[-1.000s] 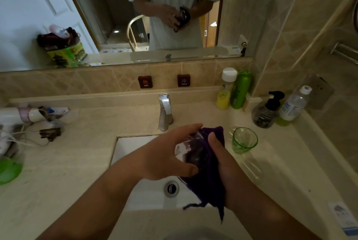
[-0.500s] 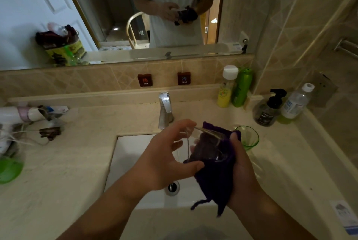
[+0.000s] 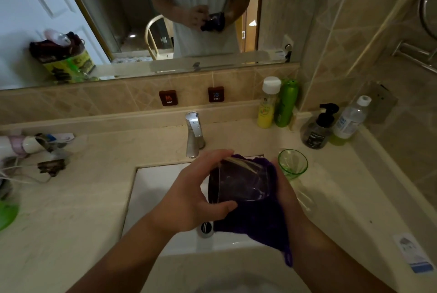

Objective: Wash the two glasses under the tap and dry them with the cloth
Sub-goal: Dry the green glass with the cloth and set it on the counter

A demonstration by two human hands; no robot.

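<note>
Over the white basin, the left hand grips a clear, round drinking glass, thumb and fingers curled round its wall. The right hand cups the dark purple cloth against it. Since a second ago the glass has tipped further onto its side, so drying looks under way. Beyond, a green glass stands on the beige stone tabletop, just beside the hands.

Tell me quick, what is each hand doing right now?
Left hand: grips the clear glass, fingers and thumb curled round it.
Right hand: holds the purple cloth against the glass.
</note>
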